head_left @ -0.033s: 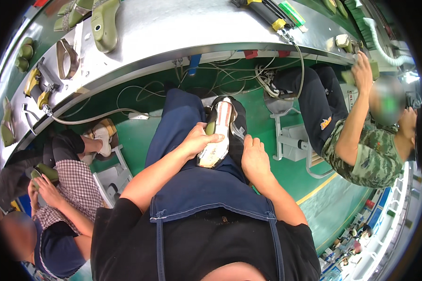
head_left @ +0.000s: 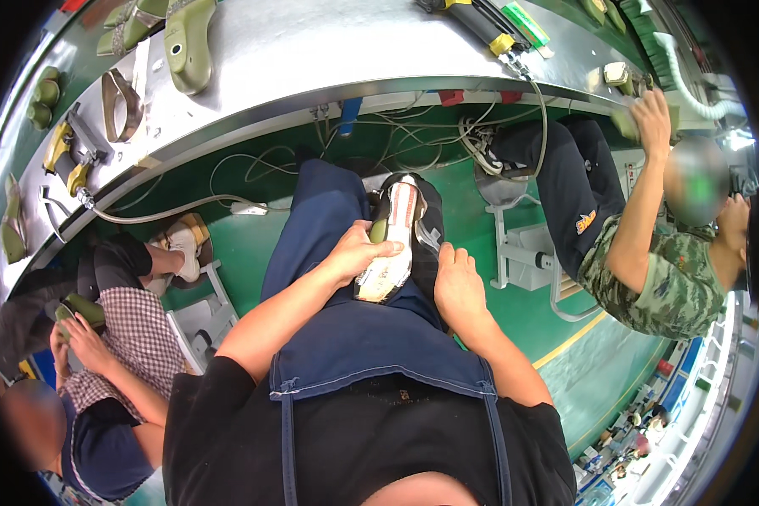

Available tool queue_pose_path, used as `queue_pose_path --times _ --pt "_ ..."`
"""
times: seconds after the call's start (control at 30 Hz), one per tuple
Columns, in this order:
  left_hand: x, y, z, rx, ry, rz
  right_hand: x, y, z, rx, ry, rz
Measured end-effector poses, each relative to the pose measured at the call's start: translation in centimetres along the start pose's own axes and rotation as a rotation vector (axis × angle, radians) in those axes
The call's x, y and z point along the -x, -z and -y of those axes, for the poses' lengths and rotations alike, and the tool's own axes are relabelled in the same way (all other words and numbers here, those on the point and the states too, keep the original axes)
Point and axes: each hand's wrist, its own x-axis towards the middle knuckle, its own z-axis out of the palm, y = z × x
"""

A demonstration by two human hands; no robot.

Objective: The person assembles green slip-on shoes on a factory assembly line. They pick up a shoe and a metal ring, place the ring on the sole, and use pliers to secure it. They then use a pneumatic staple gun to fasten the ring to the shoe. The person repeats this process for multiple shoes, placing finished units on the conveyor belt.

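Observation:
Over my lap, my left hand (head_left: 358, 253) is closed around a green shoe last (head_left: 378, 231), its thumb pressed across the pale insole (head_left: 388, 270) on the last's underside. A reddish strip (head_left: 403, 207) runs along the insole's narrower far part. The last's sole faces up. Just to the right, my right hand (head_left: 460, 282) is closed low over my thigh, its fingertips curled under. Beside those fingertips lies a grey, shiny strap-like piece (head_left: 430, 232) against the last's right side. Whatever the right hand grips is hidden.
A metal workbench (head_left: 312, 46) curves across the far side, with a green last (head_left: 187, 51), a brown strap loop (head_left: 122, 105) and yellow-black air tools (head_left: 481, 25) on it. Hoses (head_left: 169, 219) hang below. Co-workers sit at left and right; stools (head_left: 527, 253) stand on the green floor.
My hands and the last stay where they were. At the right, the co-worker's raised hand and the green piece by it have shifted slightly.

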Motion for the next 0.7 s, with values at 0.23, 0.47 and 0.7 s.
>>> queue_pose_path --times 0.23,0.47,0.7 --pt "-0.3 0.2 0.6 -0.006 -0.025 0.009 0.3 1.0 0.8 -0.011 -0.035 0.074" --pt "-0.3 0.0 0.9 -0.011 -0.040 -0.058 0.6 0.6 -1.0 -0.062 0.050 0.113" --pt "0.7 0.1 -0.9 -0.046 -0.015 0.028 0.4 0.7 -1.1 -0.105 0.075 0.116"
